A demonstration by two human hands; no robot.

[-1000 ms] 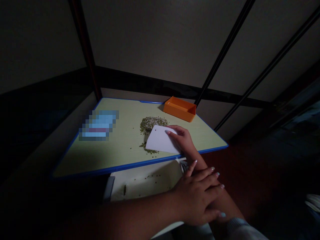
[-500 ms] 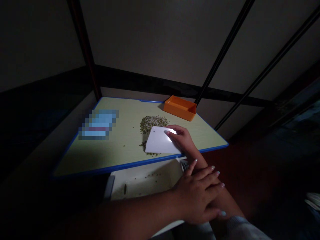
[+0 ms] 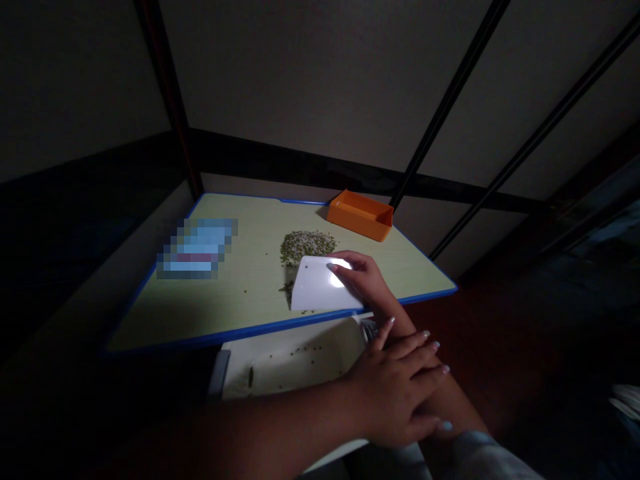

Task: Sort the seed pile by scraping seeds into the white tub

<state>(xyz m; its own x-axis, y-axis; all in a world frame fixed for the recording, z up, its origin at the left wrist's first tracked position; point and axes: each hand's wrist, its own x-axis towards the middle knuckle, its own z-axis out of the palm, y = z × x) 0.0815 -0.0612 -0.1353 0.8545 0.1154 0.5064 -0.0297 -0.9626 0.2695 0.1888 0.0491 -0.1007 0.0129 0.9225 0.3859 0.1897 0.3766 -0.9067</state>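
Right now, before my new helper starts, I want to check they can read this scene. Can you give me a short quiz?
1. Which hand rests on the white plastic scraper: left or right?
2. True or false: the orange tray stands at the far edge of the blue-edged board.
3. What lies scattered in the white tray below the board's near edge?

Key:
1. Right hand; the left hand lies across the right forearm.
2. True.
3. Small greenish seeds.
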